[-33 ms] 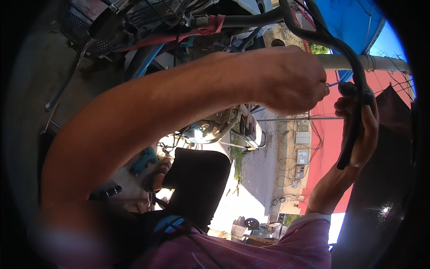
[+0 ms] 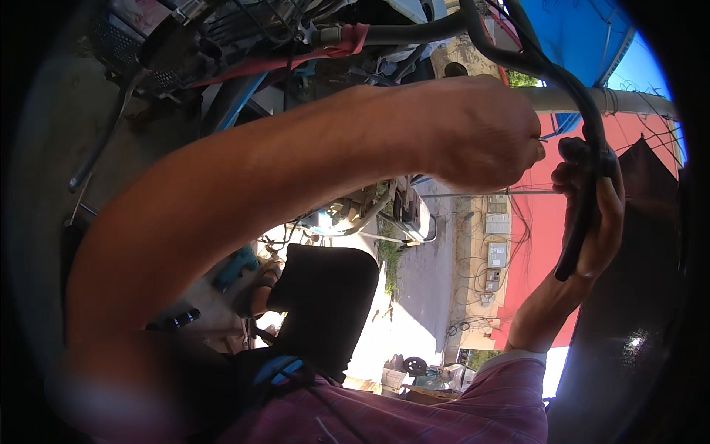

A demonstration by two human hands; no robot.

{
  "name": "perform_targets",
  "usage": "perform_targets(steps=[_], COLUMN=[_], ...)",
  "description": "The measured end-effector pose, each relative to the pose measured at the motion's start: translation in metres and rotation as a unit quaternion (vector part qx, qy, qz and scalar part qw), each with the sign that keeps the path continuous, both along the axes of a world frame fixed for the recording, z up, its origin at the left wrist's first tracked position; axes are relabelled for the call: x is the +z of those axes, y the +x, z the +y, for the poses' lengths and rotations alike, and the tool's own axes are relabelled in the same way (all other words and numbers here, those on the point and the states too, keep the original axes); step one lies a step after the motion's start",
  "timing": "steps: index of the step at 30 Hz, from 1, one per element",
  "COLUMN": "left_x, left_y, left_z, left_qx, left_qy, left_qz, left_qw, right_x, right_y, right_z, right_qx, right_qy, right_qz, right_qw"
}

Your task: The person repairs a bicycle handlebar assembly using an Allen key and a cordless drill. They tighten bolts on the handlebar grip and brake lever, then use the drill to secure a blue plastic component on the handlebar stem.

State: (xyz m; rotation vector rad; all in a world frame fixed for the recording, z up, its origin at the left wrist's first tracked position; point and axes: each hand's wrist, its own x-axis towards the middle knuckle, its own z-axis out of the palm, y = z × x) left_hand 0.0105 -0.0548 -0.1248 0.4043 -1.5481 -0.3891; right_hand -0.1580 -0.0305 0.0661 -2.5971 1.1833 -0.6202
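A bent black handlebar [image 2: 567, 80] curves across the upper right and ends in a free lower end. My right hand [image 2: 603, 200] is closed at its downward bend, the bar crossing in front of the palm. Its fingertips are dark, as if greasy, and curl toward the left. My left hand [image 2: 484, 137] is closed with thumb and finger pinched together, back toward the view, just left of the right fingertips. A thin blue bit shows beside the left fingertips; whether they hold it I cannot make out. My left forearm covers the middle of the view.
A red cloth strip [image 2: 353, 41] is tied near a metal collar on the black stem. A perforated basket [image 2: 115, 55] and a lever [image 2: 103, 148] lie upper left. Below stands a black seat back [image 2: 325, 296]. Loose wires hang by the pink wall [image 2: 543, 244]; a dark panel [image 2: 629, 311] borders the right.
Both hands keep nearly the same place and grip. The surroundings have shifted very slightly in the view.
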Motion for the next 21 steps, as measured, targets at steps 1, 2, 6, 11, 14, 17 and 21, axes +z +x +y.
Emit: perform_targets(steps=[1, 2, 6, 11, 14, 17, 21], left_x=[-0.001, 0.001, 0.006, 0.012, 0.015, 0.017, 0.016], left_y=[0.001, 0.003, 0.002, 0.004, 0.004, 0.001, 0.001], left_z=[0.000, 0.000, 0.002, 0.012, 0.018, 0.019, 0.018], left_qx=[0.012, 0.002, -0.039, -0.077, -0.076, -0.069, -0.049], left_qy=[-0.033, -0.019, 0.008, 0.066, 0.077, 0.080, 0.060], left_qz=[0.016, 0.000, 0.008, -0.016, -0.038, -0.051, -0.036], left_qw=[0.999, 1.000, 0.999, 0.995, 0.993, 0.993, 0.996], right_x=[-0.001, -0.002, -0.005, -0.006, 0.003, 0.001, 0.000], right_y=[0.002, 0.005, 0.001, -0.003, -0.012, -0.025, -0.011], right_z=[0.001, 0.002, 0.001, 0.003, 0.003, -0.003, -0.004], right_qx=[0.002, 0.005, 0.020, 0.015, 0.016, 0.019, 0.051], right_qy=[0.009, 0.018, 0.046, 0.034, 0.063, 0.070, 0.077], right_qz=[-0.009, -0.017, -0.043, -0.067, -0.049, -0.055, -0.024], right_qw=[1.000, 1.000, 0.998, 0.997, 0.997, 0.996, 0.995])
